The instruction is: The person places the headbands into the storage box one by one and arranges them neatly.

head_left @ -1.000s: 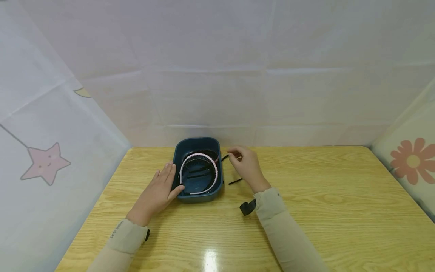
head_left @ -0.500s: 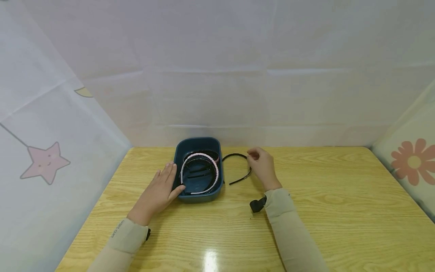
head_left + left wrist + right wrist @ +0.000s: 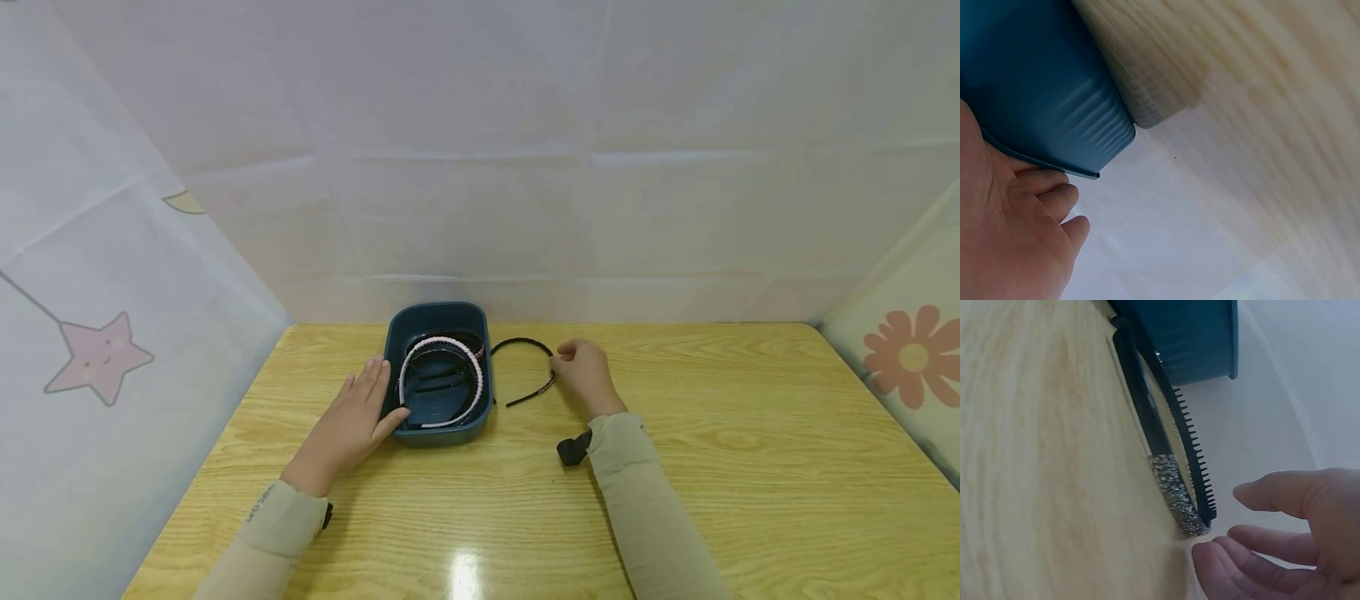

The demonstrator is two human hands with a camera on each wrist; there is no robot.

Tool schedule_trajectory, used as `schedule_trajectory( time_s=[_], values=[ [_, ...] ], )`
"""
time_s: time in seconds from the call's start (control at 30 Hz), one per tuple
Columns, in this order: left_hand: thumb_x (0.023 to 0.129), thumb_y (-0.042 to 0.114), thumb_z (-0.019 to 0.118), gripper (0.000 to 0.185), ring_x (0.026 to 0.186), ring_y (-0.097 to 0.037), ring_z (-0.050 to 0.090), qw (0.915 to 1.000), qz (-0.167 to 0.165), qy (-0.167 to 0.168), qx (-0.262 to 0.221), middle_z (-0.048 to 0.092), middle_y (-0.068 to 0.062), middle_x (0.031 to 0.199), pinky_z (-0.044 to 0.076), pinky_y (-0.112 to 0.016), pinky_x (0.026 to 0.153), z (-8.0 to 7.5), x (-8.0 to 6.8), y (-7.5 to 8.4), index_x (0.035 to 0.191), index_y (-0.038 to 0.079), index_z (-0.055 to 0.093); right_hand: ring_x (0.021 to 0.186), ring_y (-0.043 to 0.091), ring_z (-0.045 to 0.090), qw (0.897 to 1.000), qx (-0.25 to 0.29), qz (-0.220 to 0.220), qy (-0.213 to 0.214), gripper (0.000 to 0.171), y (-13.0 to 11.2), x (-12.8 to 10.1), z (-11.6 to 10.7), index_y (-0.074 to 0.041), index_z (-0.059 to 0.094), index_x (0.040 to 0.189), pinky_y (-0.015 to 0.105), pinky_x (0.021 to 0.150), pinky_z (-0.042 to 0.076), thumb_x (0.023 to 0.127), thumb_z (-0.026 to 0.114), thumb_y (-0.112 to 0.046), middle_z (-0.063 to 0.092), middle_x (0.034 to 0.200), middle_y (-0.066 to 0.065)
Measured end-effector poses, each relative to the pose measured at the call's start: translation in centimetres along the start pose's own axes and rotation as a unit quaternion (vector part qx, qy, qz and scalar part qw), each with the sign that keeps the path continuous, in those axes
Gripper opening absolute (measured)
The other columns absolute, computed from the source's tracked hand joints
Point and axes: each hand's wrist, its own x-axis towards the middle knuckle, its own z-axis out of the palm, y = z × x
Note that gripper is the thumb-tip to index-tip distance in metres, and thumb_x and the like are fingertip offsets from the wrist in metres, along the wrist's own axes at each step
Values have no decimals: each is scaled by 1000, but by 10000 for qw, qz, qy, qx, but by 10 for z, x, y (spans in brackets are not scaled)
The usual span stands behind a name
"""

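Note:
A black headband (image 3: 522, 341) with teeth along its inner side and a glittery band lies on the table, its curve to the right, close beside the blue plastic bin (image 3: 438, 437). My right hand (image 3: 587, 375) is at the curved end. In the right wrist view, its thumb and fingers stand apart near the headband's glittery part (image 3: 1174, 494), with nothing between them. My left hand (image 3: 347, 417) rests with extended fingers along the bin's left rim, thumb over the near left corner. Inside the bin lie a pale pink headband (image 3: 480, 383) and several dark ones (image 3: 461, 335).
The wood-grain table (image 3: 712, 458) reaches back to a pale cloth wall (image 3: 480, 208). Printed cloth hangs on both sides, with a pink star (image 3: 101, 358) at left and a red flower (image 3: 912, 357) at right. A dark wrist camera (image 3: 573, 450) sits by the right sleeve.
My right hand has moved right from over the black headband to its curved end, uncovering most of it. The headband lies where it was. My left hand and the bin have not moved.

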Motion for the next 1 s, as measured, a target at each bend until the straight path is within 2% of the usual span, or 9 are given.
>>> schedule_trajectory(
  time_s=[0.37, 0.67, 1.0],
  values=[
    [106, 53, 44, 84, 153, -42, 15, 9999, 41, 99, -33, 15, -27, 165, 13, -58, 124, 1, -1, 0, 157, -10, 20, 115, 41, 62, 9995, -186, 194, -155, 39, 0, 3, 7, 13, 63, 124, 51, 97, 55, 95, 68, -12, 64, 123, 29],
    [106, 50, 46, 83, 153, -41, 15, 10000, 12, 61, 54, 15, -27, 165, 14, -58, 124, -1, -1, 2, 157, -10, 20, 107, 40, 66, 9993, -275, 249, -96, 30, -4, 4, 9, 12, 67, 117, 52, 92, 57, 93, 65, -6, 66, 120, 28],
    [106, 50, 46, 83, 153, -41, 14, 10000, 9, 65, 49, 15, -27, 165, 13, -58, 125, -1, -1, 2, 158, -9, 19, 74, 25, 73, 9993, 6, 373, -61, 30, -5, 2, 8, 12, 64, 119, 41, 77, 63, 95, 65, -5, 68, 111, 29]
  ],
)
